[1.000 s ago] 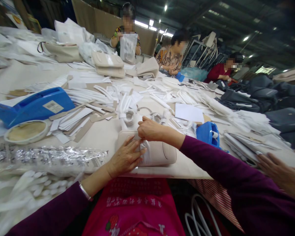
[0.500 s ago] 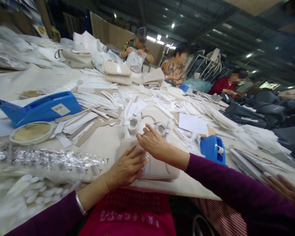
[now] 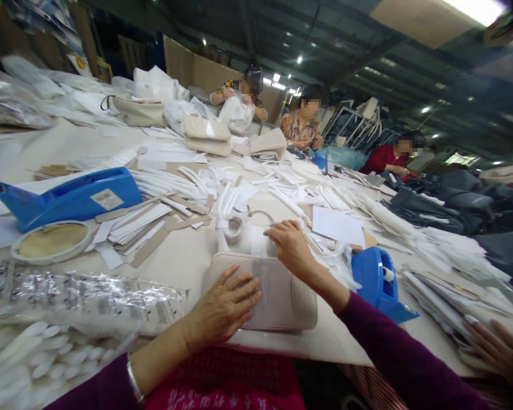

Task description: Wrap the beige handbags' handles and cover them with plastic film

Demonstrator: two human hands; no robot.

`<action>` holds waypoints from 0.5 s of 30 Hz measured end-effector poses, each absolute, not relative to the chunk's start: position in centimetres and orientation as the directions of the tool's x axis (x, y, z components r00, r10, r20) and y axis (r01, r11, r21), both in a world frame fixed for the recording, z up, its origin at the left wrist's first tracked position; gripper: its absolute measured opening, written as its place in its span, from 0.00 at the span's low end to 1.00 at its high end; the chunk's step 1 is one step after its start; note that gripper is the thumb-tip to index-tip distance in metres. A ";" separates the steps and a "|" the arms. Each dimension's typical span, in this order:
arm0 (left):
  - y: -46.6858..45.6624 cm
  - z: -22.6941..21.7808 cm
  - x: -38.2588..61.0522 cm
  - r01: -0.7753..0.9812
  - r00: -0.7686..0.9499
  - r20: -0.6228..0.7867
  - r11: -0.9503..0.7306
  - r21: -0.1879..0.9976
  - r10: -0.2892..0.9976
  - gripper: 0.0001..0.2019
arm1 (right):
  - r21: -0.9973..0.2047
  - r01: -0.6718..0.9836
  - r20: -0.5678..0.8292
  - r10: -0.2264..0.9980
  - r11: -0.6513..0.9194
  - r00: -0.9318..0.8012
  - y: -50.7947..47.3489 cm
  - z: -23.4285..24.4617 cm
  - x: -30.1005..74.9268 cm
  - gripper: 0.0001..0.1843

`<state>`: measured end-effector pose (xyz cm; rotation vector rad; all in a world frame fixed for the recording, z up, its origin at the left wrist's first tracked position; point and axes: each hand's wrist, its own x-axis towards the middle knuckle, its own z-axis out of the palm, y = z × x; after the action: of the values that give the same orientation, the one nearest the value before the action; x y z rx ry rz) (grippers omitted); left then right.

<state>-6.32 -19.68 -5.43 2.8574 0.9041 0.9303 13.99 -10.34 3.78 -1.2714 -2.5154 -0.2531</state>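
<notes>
A beige handbag (image 3: 301, 304) lies flat at the table's near edge, with a clear strip over its middle. My left hand (image 3: 228, 302) rests flat on its left part, fingers stretched out. Just past the bag's far edge is my right hand (image 3: 293, 247), its fingers bent and pressed together over the right side of the handle area. Whatever is between those fingertips is hidden. To the left of them stands a wrapped ring (image 3: 234, 228) at the handle's left end, and a thin curved handle piece (image 3: 260, 215) shows behind.
Blue tape dispensers stand at left (image 3: 68, 196) and right (image 3: 374, 276). A round dish (image 3: 51, 242), card strips (image 3: 141, 225) and silvery plastic film (image 3: 85, 293) lie on the left. Another person's hand (image 3: 496, 344) is at lower right. Several co-workers sit across the table.
My right hand has moved right and away from the left hand, to the right handle ring, which it now covers. The left hand remains flat on the bag.
</notes>
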 end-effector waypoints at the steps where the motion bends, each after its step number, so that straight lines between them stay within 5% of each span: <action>1: -19.7 -5.4 -6.3 0.524 0.657 0.540 -0.834 0.175 0.526 0.17 | -0.005 0.792 0.380 0.734 0.610 -0.562 -12.1 2.9 14.1 0.12; 10: -19.7 -4.3 -6.5 0.527 0.685 0.501 -0.835 0.160 0.528 0.17 | 0.059 0.826 0.418 0.738 0.561 -0.531 -14.1 -1.3 13.8 0.19; 13: -19.6 -4.5 -6.8 0.535 0.693 0.492 -0.833 0.139 0.527 0.20 | -0.085 0.893 0.577 0.752 0.443 -0.318 -13.9 -0.4 15.0 0.22; 15: -19.4 -5.0 -7.0 0.574 0.640 0.537 -0.807 0.141 0.549 0.24 | -0.302 0.891 0.643 0.763 0.339 -0.072 -14.7 -0.5 16.7 0.26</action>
<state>-6.95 -19.41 -5.04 2.8839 0.9883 0.9207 16.69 -14.65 -0.48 -1.4554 -1.8612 -0.2197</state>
